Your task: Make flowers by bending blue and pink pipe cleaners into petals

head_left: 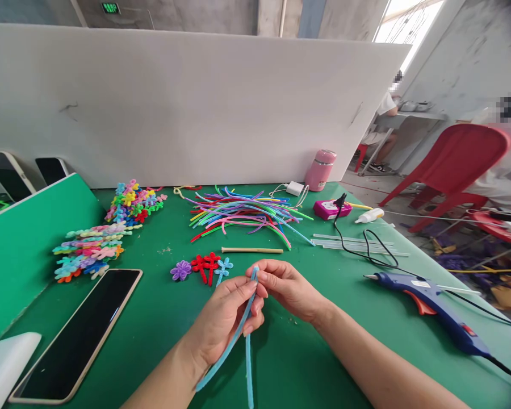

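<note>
A light blue pipe cleaner (229,350) is bent double, its fold at the top between both hands and its two legs hanging toward the front. My left hand (234,312) is closed around it below the fold. The fingertips of my right hand (285,287) pinch it near the fold. Just beyond the hands lie a small blue flower piece (223,268), two red ones (205,264) and a purple flower (181,270). A wooden stick (252,250) lies behind them, and a heap of colourful pipe cleaners (242,213) is further back.
Finished flowers (89,250) are piled at the left, near a phone (76,335). A blue glue gun (430,307) with its cable, glue sticks (353,243), a pink box (332,209) and a pink bottle (321,170) occupy the right. A white panel (187,108) borders the back.
</note>
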`<control>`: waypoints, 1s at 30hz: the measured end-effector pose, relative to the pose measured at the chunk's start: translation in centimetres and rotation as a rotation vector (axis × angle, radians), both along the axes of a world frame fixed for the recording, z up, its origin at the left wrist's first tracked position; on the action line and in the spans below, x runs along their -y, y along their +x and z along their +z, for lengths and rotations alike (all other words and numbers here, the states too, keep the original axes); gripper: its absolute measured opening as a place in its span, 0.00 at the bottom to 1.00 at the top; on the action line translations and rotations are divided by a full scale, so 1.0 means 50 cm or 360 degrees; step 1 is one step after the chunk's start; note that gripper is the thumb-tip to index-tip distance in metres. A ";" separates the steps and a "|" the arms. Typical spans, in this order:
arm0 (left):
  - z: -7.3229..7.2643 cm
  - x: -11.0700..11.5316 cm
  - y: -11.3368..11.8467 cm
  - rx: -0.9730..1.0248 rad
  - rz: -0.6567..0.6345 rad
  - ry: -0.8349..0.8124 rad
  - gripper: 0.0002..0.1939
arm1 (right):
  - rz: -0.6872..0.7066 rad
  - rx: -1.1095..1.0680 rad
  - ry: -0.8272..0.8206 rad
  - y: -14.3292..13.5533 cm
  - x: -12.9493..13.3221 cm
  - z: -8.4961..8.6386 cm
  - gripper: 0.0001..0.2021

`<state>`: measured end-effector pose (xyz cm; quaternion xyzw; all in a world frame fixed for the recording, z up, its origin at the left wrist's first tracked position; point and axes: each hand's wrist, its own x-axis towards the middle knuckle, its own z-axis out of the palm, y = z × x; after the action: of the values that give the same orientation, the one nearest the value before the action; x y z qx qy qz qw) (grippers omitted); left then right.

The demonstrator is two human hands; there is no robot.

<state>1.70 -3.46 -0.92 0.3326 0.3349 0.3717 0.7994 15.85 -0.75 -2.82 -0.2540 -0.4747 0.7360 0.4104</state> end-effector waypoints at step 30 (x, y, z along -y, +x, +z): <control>-0.008 -0.017 -0.018 0.0037 -0.0102 0.0000 0.10 | -0.0362 0.0955 0.1313 0.027 -0.006 0.023 0.10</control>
<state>0.82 -2.63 -1.32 0.3389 0.3147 0.3498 0.8147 17.19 -0.45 -1.66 -0.3210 -0.7913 0.3334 0.3995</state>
